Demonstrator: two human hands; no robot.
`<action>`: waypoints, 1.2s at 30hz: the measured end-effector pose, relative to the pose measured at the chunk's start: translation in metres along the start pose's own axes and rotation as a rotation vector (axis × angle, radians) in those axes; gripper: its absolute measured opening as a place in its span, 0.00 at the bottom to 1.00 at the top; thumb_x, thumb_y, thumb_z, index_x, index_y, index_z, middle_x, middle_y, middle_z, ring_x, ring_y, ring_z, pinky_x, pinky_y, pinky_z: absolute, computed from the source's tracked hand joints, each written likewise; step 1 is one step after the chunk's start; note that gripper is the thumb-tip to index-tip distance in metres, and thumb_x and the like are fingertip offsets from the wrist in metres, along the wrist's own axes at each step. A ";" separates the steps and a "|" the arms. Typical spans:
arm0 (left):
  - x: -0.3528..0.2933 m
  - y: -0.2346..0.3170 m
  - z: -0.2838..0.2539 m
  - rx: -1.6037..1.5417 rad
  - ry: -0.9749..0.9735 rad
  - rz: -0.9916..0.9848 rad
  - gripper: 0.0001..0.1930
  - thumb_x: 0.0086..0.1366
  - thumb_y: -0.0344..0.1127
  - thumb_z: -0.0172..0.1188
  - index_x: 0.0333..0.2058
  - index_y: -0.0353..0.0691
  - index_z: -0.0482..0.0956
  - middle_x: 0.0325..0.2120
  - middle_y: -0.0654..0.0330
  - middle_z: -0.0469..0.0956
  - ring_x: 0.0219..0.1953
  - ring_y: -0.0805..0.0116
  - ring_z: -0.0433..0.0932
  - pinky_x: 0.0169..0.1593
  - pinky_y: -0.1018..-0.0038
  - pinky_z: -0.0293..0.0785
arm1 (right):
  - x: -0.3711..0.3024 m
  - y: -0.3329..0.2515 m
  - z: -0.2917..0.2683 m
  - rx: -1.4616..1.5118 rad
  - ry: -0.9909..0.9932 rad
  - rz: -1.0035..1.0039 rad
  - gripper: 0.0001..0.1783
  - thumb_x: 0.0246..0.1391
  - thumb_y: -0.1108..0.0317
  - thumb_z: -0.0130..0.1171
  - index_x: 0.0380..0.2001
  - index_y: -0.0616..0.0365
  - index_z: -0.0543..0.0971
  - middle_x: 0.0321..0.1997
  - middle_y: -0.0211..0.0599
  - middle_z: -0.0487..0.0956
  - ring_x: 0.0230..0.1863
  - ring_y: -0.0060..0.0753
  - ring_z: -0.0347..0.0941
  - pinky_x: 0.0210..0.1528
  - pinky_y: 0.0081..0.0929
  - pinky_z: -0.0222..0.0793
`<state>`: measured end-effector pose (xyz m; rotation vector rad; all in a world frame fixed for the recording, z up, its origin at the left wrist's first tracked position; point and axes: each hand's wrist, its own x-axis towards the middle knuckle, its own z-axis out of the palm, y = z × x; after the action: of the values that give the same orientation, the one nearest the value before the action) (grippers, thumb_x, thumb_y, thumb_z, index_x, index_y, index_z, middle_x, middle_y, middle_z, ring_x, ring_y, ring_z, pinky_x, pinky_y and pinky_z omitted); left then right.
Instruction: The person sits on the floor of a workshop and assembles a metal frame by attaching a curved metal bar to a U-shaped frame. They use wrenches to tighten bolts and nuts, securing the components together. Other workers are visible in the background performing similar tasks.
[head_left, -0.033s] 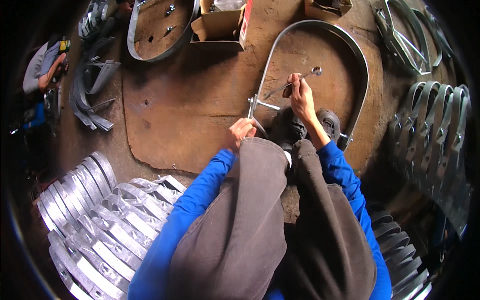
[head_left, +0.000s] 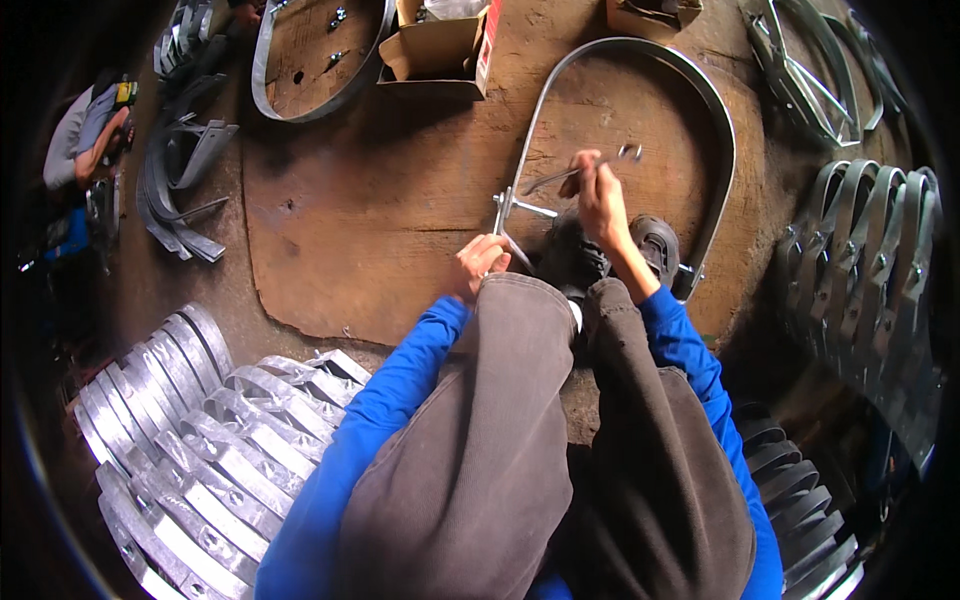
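A curved galvanised metal band [head_left: 729, 130] lies as a large loop on the wooden board, open toward my feet. My left hand [head_left: 480, 265] is closed on the band's near left end, fingers bent around it. Through that end passes a bolt [head_left: 532, 208], its shank pointing into the loop. Above the loop's inside, my right hand [head_left: 600, 205] grips a wrench [head_left: 545, 182] at mid-length. One wrench end points toward the bolt but stands apart from it; the other, blurred, sticks out past my fingers. Another bolt [head_left: 688, 270] sits at the band's right end, beside my shoe.
The wooden board [head_left: 340, 240] lies underneath. Bands are stacked at lower left [head_left: 220, 440], right [head_left: 860, 260] and lower right. Another band loop [head_left: 262, 70] with loose bolts lies at the far left, beside an open cardboard box [head_left: 435, 60]. A co-worker [head_left: 85, 140] is at far left.
The wrench in my right hand has turned slightly, its outer end dropping a little toward me. My left hand and the band have hardly moved.
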<state>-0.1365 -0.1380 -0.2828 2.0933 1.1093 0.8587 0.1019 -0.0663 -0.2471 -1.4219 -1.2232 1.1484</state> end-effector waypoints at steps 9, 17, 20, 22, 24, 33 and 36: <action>0.002 0.003 -0.002 -0.060 -0.026 -0.033 0.12 0.68 0.39 0.54 0.32 0.36 0.76 0.33 0.57 0.77 0.35 0.54 0.77 0.39 0.64 0.74 | -0.048 -0.039 0.005 -0.277 -0.357 -0.068 0.11 0.63 0.63 0.53 0.42 0.59 0.73 0.34 0.48 0.77 0.38 0.53 0.76 0.38 0.40 0.71; 0.001 0.004 -0.004 -0.078 -0.019 -0.044 0.11 0.66 0.39 0.55 0.31 0.37 0.76 0.33 0.57 0.77 0.36 0.55 0.78 0.39 0.64 0.75 | -0.052 -0.025 0.008 -0.429 -0.521 -0.473 0.15 0.55 0.67 0.58 0.45 0.60 0.73 0.44 0.48 0.77 0.46 0.50 0.75 0.48 0.39 0.70; 0.000 0.001 -0.001 -0.101 -0.031 -0.019 0.08 0.63 0.36 0.57 0.32 0.38 0.76 0.33 0.58 0.77 0.37 0.55 0.78 0.40 0.65 0.76 | -0.051 -0.014 0.012 -0.497 -0.550 -0.463 0.22 0.47 0.72 0.57 0.48 0.59 0.71 0.46 0.46 0.76 0.49 0.48 0.74 0.51 0.37 0.69; -0.001 0.001 -0.001 -0.135 0.007 -0.044 0.06 0.60 0.34 0.59 0.33 0.38 0.77 0.34 0.57 0.77 0.38 0.55 0.79 0.40 0.65 0.76 | -0.049 -0.022 0.018 -0.475 -0.540 -0.441 0.18 0.49 0.73 0.56 0.46 0.60 0.72 0.43 0.48 0.77 0.46 0.50 0.75 0.48 0.39 0.70; -0.004 -0.001 0.000 -0.142 -0.022 -0.086 0.06 0.59 0.33 0.59 0.34 0.38 0.77 0.35 0.57 0.78 0.38 0.55 0.79 0.41 0.66 0.76 | -0.038 -0.035 0.025 -0.410 -0.492 -0.227 0.14 0.56 0.68 0.55 0.44 0.62 0.72 0.37 0.49 0.78 0.41 0.51 0.76 0.43 0.39 0.72; -0.009 -0.006 0.003 0.063 -0.040 -0.035 0.11 0.65 0.37 0.56 0.28 0.34 0.74 0.34 0.52 0.77 0.36 0.52 0.79 0.38 0.63 0.76 | 0.041 -0.005 0.027 -0.133 -0.211 0.006 0.16 0.64 0.60 0.50 0.37 0.65 0.75 0.23 0.53 0.78 0.27 0.46 0.80 0.34 0.38 0.73; -0.007 -0.004 0.005 -0.022 0.034 -0.041 0.12 0.66 0.38 0.55 0.27 0.35 0.74 0.32 0.54 0.77 0.34 0.53 0.79 0.36 0.63 0.76 | 0.076 0.032 0.025 -0.169 -0.090 0.104 0.19 0.64 0.56 0.52 0.37 0.66 0.73 0.22 0.50 0.79 0.26 0.43 0.80 0.34 0.36 0.73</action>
<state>-0.1376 -0.1430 -0.2906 2.0380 1.1511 0.8867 0.0883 0.0078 -0.2893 -1.5898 -1.3491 1.2139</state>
